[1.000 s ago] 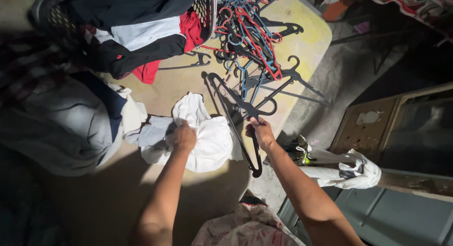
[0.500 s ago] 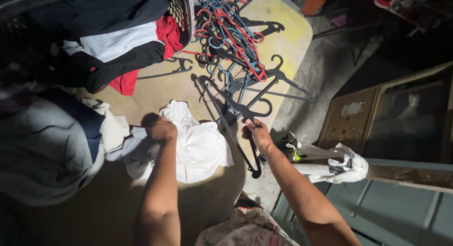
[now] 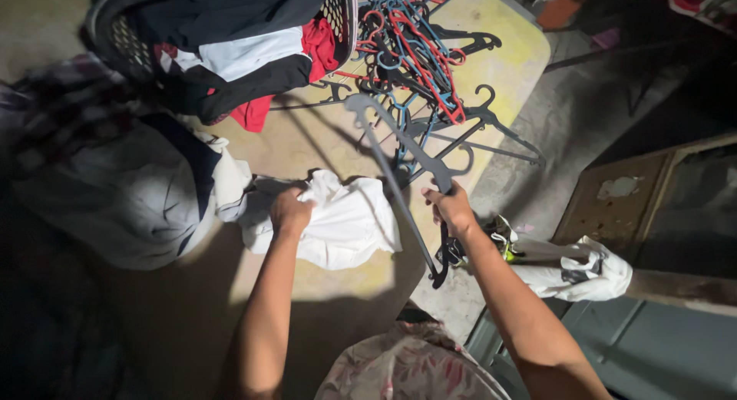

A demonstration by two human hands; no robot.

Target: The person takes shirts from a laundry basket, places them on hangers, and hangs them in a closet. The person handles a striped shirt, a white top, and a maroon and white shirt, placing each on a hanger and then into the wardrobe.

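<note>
A single hard light pools on the table centre; edges fall into deep shadow, the moving hanger blurred.

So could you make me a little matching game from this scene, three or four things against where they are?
Things:
1. white garment
2. dark hanger
3. pile of coloured hangers
4. laundry basket

Places:
A. far end of the yellow table
B. gripped by the left hand
C. top left, full of clothes
D. held in the right hand

Pairs: 1-B, 2-D, 3-A, 4-C
</note>
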